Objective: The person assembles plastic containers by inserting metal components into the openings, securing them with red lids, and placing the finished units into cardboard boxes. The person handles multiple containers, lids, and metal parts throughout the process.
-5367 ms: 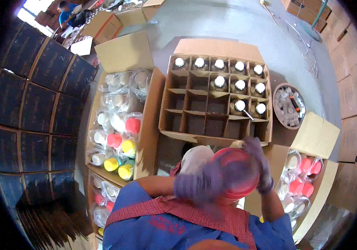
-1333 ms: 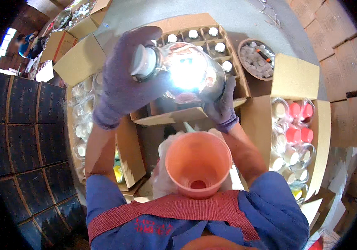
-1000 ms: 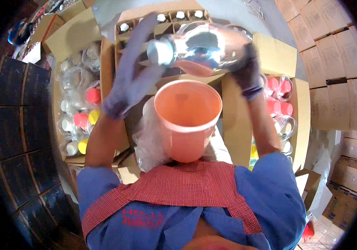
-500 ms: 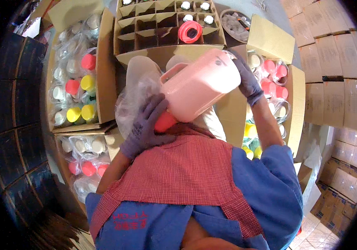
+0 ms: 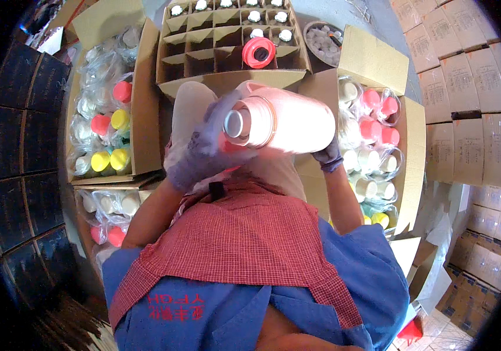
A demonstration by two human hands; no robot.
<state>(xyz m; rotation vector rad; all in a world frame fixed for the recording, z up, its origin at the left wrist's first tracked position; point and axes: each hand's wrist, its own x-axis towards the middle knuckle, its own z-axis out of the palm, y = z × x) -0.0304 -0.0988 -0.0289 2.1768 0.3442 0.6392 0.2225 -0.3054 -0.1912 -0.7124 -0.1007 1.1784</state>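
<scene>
A pink thermos jug (image 5: 303, 120) lies tilted across my lap, its neck pointing left and its handle side up. The round, pale inner mouth (image 5: 234, 123) shows uncovered within the ringed neck. My right hand (image 5: 329, 155), in a grey-purple glove, grips the jug's base end from beneath; the jug hides part of the fingers. My left hand (image 5: 203, 152), gloved too, is smeared by motion beside the neck. Something red (image 5: 230, 145) shows between that hand and the jug, too hidden to name. A red ring-shaped lid (image 5: 258, 52) with a dark centre rests on the divided carton ahead.
The divided carton (image 5: 233, 76) holds several white-capped bottles in its cells. Open cartons on the left (image 5: 145, 111) and right (image 5: 411, 169) hold bagged items with red, yellow and cream tops. A round tub (image 5: 323, 44) of clear pieces stands behind. Stacked boxes (image 5: 467, 82) line the right.
The jug has turned so its open neck faces left and up toward me. My right hand has moved down to its base. The clear bag beside my left hand no longer shows there.
</scene>
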